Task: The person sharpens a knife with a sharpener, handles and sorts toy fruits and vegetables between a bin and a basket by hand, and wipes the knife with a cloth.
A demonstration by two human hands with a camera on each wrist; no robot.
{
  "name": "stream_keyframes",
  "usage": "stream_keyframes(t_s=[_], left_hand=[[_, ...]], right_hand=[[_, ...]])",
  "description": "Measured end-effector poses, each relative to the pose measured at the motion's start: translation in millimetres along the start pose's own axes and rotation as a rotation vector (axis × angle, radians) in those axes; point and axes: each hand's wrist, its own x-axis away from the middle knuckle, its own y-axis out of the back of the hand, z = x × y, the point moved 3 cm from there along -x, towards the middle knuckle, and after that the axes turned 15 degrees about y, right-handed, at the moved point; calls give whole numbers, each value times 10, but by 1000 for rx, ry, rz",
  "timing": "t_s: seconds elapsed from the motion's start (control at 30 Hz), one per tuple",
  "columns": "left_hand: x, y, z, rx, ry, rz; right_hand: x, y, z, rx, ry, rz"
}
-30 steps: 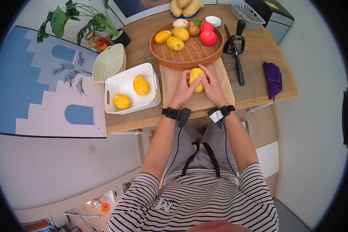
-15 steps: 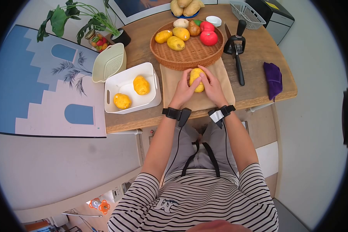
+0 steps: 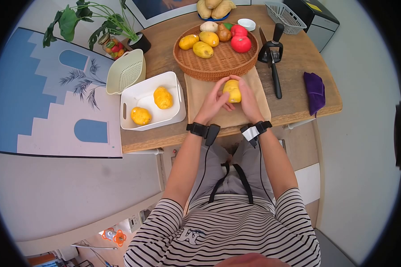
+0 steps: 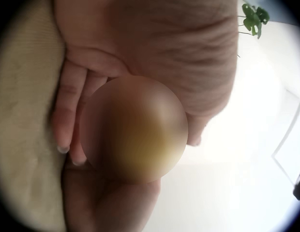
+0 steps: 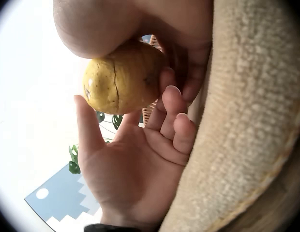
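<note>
A yellow potato (image 3: 232, 91) with brown specks and a dark crack line (image 5: 116, 82) is between both hands, over the beige cloth (image 3: 209, 116). My right hand (image 3: 249, 100) holds it, palm along its right side. From the left, my left hand (image 3: 214, 101) brackets it with thumb and index finger, its other fingers loosely bent below. The right wrist view has the left hand (image 5: 135, 169) under the potato and the right hand (image 5: 106, 24) above. In the left wrist view a blurred round patch covers much of the potato. Two more yellow potatoes (image 3: 163, 98) lie in the white bin (image 3: 179, 116).
A wicker tray (image 3: 218, 66) with potatoes, a pear and red tomatoes stands just beyond the hands. A black-handled knife (image 3: 276, 82) and a black upright-handled tool (image 3: 277, 35) lie to the right, then a purple cloth (image 3: 315, 93). A pale green basket (image 3: 125, 73) sits behind the bin.
The potato has shifted slightly right and turned between the hands. The left hand's lower fingers have come into view beneath it. The tray, bin and knife stay put.
</note>
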Motion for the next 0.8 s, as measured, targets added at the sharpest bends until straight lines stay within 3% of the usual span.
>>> stream_keyframes(t_s=[0.13, 0.33, 0.5, 0.63, 0.8], left_hand=[[50, -125, -62, -112, -106, 57], [-82, -4, 107, -57, 44, -27], [-112, 2, 116, -99, -112, -118], [-92, -8, 97, -187, -118, -97], [-60, -30, 89, -102, 7, -118]], right_hand=[[-11, 24, 10, 23, -21, -104], [5, -38, 34, 209, 157, -7], [11, 11, -58, 215, 95, 2], [13, 39, -112, 202, 45, -59], [1, 18, -61, 238, 75, -55]])
